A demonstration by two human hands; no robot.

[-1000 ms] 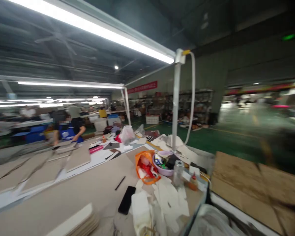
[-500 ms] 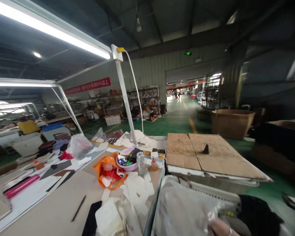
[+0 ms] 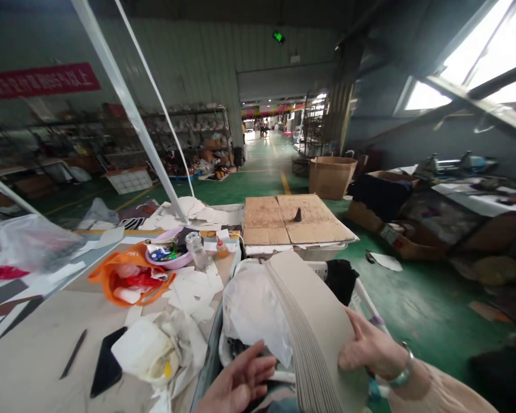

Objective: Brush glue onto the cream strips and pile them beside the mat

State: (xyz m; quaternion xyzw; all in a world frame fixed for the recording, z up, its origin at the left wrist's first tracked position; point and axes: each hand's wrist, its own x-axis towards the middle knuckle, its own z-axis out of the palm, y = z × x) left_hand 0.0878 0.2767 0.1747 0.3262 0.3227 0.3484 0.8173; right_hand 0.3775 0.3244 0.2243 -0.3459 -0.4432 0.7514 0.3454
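A thick stack of long beige-grey sheets with rounded ends (image 3: 313, 304) stands tilted over the white plastic basket (image 3: 370, 301). Gripping its right edge is my right hand (image 3: 367, 347), thumb on the top sheet and a bracelet at the wrist. My left hand (image 3: 241, 378) is apart from the stack, to its left, palm up with fingers loosely spread and nothing in them. Behind that hand, a clear plastic bag (image 3: 255, 307) lies in the basket, partly covered by the stack. Black cloth (image 3: 341, 278) hangs over the basket's far right corner.
On the table (image 3: 38, 350) at left lie an orange bag (image 3: 112, 275), a purple bowl (image 3: 183, 259), a glass jar (image 3: 196, 249), a glue bottle (image 3: 222, 248), a black phone-like slab (image 3: 107, 361) and a dark pen-like tool (image 3: 73, 354). Flattened cardboard (image 3: 264, 221) covers a bin ahead.
The view has turned right and down. The stack of sheets has come into sight in my right hand, which was at the plastic bag before. My left hand has entered view.
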